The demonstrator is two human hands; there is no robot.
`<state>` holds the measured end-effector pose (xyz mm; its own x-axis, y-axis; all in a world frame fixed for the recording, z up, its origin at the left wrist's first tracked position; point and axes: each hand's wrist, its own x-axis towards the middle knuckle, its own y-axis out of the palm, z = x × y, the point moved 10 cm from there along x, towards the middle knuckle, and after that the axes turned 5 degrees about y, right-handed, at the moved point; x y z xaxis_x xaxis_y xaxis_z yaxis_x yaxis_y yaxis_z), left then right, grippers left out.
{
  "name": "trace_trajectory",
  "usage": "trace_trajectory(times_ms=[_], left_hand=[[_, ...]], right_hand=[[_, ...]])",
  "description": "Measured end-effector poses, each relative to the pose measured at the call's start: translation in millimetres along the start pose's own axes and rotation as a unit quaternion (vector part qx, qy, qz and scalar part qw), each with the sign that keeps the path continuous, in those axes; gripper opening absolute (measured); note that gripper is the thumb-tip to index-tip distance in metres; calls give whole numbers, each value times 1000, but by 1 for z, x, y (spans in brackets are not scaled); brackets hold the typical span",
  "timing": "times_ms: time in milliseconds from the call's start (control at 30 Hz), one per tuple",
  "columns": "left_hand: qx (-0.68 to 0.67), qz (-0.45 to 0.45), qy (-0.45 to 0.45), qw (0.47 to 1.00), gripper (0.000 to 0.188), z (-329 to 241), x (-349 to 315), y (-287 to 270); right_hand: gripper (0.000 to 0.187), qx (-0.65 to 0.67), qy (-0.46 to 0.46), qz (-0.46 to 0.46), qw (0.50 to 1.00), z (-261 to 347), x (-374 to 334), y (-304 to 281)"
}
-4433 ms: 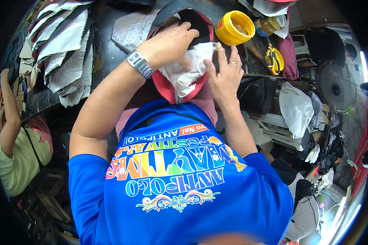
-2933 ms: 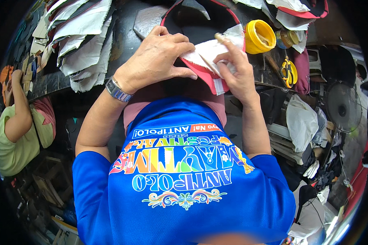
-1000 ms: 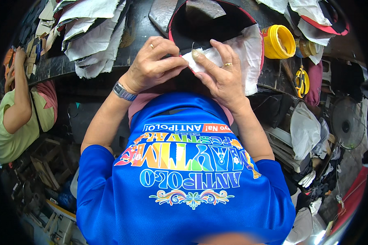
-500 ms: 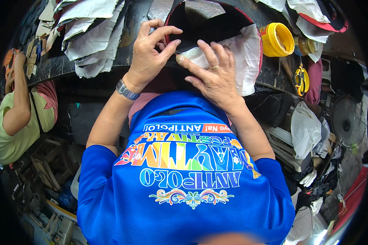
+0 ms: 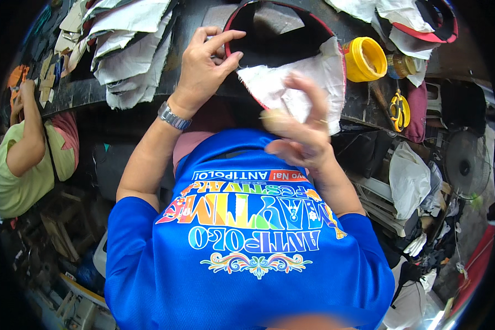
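Note:
A curved black fabric piece (image 5: 275, 47) with red edging and a frayed white cloth lining (image 5: 313, 69) lies at the front edge of the dark workbench. My left hand (image 5: 209, 63) grips its red left rim between thumb and fingers. Below the white lining, my right hand (image 5: 302, 132) is smeared by motion, its fingers apart and apparently holding nothing. Something yellowish coats the tip of its index finger. Just right of the piece, a yellow open jar (image 5: 365, 59) lies tilted toward me.
Stacked white and black cloth pieces (image 5: 129, 52) lie on the bench at left. Yellow-handled scissors (image 5: 400, 111) hang at the right edge, near a small glass jar (image 5: 402, 65). Another red-edged piece (image 5: 423, 25) sits at far right. A person in light green (image 5: 30, 159) works at far left.
My right hand has drawn back toward me and away from the white lining, uncovering more of it and its red lower-left edge. My left hand keeps its hold on the rim.

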<state>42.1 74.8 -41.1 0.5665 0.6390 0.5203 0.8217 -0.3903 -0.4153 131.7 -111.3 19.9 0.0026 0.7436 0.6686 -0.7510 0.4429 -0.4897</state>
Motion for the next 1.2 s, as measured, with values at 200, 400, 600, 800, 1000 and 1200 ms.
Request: trace_trajectory(times_ms=[200,400,600,800,1000,1200], left_hand=[[-8,3,-24,1000,41,-2,0,-3],[-77,20,-4,997,37,-12,-4,-4],[-234,5,28,972,47,-11,-17,-9],[-53,70,19,996,28,-9,-28,14],[18,65,78,995,14,-21,-26,16],[-2,66,53,996,17,-18,-25,16]], right_hand=[[83,-133,300,-101,939,-67,-16,-73],[88,-21,264,-122,956,-69,-30,-69],[98,65,236,-246,938,-70,8,-149],[90,-80,174,-215,958,-157,116,-194],[99,-345,146,-224,900,-266,201,-175],[98,-479,238,-168,828,-299,236,-127]])
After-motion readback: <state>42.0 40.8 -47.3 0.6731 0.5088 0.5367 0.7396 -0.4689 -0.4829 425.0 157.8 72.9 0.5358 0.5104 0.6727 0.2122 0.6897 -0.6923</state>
